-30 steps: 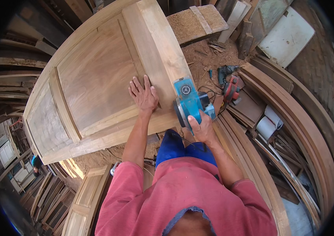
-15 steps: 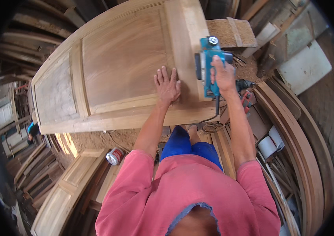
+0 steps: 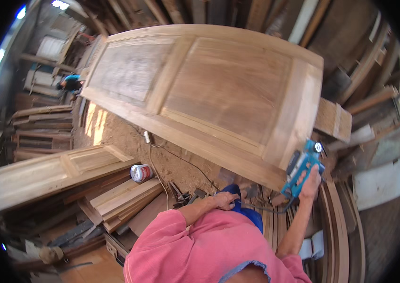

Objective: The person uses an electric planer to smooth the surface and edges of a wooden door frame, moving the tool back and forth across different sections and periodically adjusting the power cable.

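Note:
My right hand point(image 3: 310, 184) is closed round the handle of a teal electric planer point(image 3: 298, 170). The planer is at the near right corner of a panelled wooden door point(image 3: 181, 78), tilted along its short end; whether its sole touches the wood cannot be told. Its dark cord trails down and left from its rear. My left hand point(image 3: 225, 200) rests against my blue shorts point(image 3: 252, 218), off the door, fingers loosely bent and no object visible in it.
A second panelled door point(image 3: 63, 172) lies at left, with a white and red tub point(image 3: 140, 173) beside its end. Stacked boards point(image 3: 127, 200) lie nearby. A power strip point(image 3: 147, 137) and cords cross the sawdust-covered ground. Far left, a person point(image 3: 71, 83) is bent low. Timber leans along the back.
My left hand has left the door's surface and come back to my shorts. The right hand and planer have shifted toward the near right corner. The view has turned, showing more at left.

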### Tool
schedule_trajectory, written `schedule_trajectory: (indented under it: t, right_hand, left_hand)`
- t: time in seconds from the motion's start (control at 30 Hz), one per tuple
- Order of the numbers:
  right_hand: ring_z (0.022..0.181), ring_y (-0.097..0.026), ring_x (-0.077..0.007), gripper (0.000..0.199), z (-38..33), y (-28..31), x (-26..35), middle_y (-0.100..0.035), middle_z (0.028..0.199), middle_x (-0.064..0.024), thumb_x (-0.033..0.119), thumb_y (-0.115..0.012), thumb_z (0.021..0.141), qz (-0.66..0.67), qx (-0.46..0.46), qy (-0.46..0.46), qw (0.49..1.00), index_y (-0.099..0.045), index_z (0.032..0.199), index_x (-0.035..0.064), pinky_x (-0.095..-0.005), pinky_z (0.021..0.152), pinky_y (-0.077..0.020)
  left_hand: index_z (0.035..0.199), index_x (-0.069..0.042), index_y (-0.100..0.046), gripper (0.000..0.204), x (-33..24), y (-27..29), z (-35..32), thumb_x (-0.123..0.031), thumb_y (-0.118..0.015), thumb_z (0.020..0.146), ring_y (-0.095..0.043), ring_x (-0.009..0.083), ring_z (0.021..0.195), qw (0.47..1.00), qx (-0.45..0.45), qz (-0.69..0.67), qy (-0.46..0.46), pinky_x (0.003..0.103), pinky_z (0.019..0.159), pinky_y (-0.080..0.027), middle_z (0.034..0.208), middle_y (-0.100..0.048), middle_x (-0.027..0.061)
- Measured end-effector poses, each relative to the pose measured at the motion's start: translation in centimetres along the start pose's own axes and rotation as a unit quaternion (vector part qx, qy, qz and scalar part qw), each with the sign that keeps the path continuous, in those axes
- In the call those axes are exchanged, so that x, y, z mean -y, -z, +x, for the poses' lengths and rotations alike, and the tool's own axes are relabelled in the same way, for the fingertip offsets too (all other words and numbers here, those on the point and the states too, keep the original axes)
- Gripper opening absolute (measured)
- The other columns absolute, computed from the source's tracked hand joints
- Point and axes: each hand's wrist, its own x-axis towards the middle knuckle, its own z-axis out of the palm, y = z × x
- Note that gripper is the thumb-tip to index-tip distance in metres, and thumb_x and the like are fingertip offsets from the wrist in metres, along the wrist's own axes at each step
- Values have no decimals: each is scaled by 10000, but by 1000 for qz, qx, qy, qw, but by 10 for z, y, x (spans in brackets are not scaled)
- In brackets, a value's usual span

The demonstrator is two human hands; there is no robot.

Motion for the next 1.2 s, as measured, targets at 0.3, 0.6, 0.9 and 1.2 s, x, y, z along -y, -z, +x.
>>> schedule_trajectory:
  t: [0.3,0.6,0.9,1.2]
  right_hand:
    - [490,-475,-122,539,-17,-6,-29,-492,673,-16,519,-555,1055,-63,10,-10,998,-564,1173,-7,-290,424,-411]
    - [487,-458,-127,559,-12,-8,-40,-473,676,-17,540,-587,1026,-60,-20,-33,997,-563,1143,-5,-296,430,-409]
    - [486,-457,-116,484,-12,-34,-44,-455,654,12,566,-615,1008,-4,-28,-48,998,-543,1004,87,-294,423,-403]
    - [480,-464,-125,522,-13,-22,-40,-460,651,-3,548,-602,1019,-57,-47,-58,996,-556,1105,35,-300,417,-409]
  left_hand:
    - [1180,-74,-674,382,120,7,-114,-196,-671,818,-705,414,1032,948,-127,88,278,517,892,-560,1035,-744,221]
    - [1009,-128,-748,202,112,101,-124,-234,-681,850,-622,355,1086,728,-607,151,282,501,967,-428,1086,-676,134]
    - [1166,-76,-667,304,62,257,-98,-106,-685,864,-653,428,987,695,-701,41,153,530,832,-531,1055,-658,202]
    - [1167,-79,-663,335,49,250,-58,-149,-710,842,-641,410,1069,775,-604,26,185,532,876,-532,1101,-658,179]
